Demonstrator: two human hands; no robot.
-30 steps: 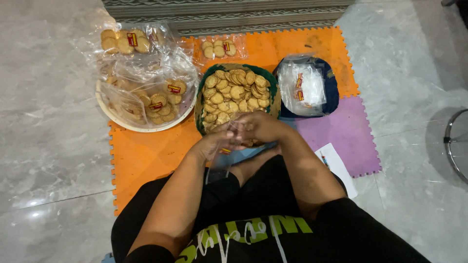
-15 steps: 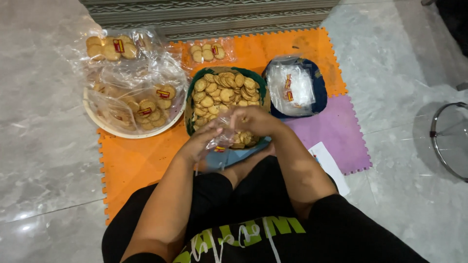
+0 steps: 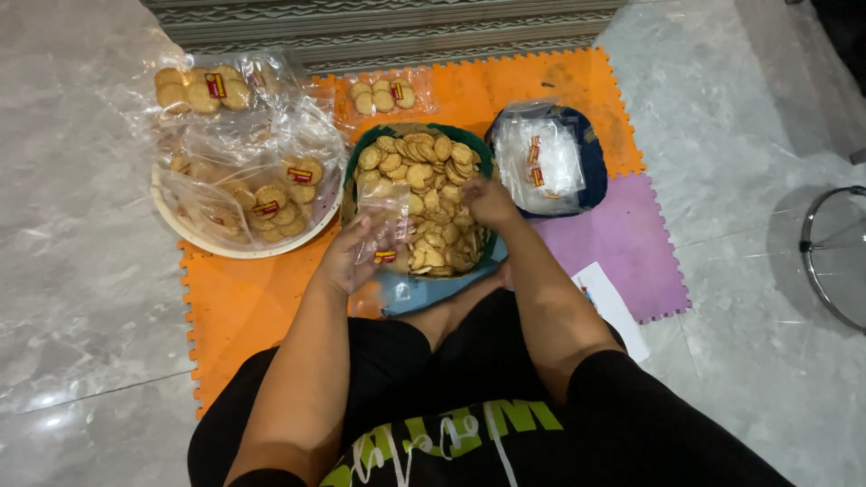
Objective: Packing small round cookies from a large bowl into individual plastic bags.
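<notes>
I sit on the floor over a green bowl (image 3: 483, 160) heaped with round golden biscuits (image 3: 426, 153). My left hand (image 3: 347, 257) holds a small clear plastic bag (image 3: 382, 216) upright at the bowl's near left rim. My right hand (image 3: 489, 200) reaches into the bowl's right side, fingers closed on the biscuits there. Whether it grips one is hidden.
A white round tray (image 3: 207, 242) at left carries filled biscuit bags (image 3: 271, 203). More filled bags (image 3: 200, 88) lie behind it and on the orange foam mat (image 3: 244, 298). A dark blue bowl (image 3: 593, 158) of empty clear bags (image 3: 539, 160) stands right, by a purple mat (image 3: 622, 248). A metal ring stand (image 3: 825, 261) is far right.
My hands have parted: the left now holds the bag up at the bowl's left rim, and the right has moved into the biscuits. The view has shifted slightly.
</notes>
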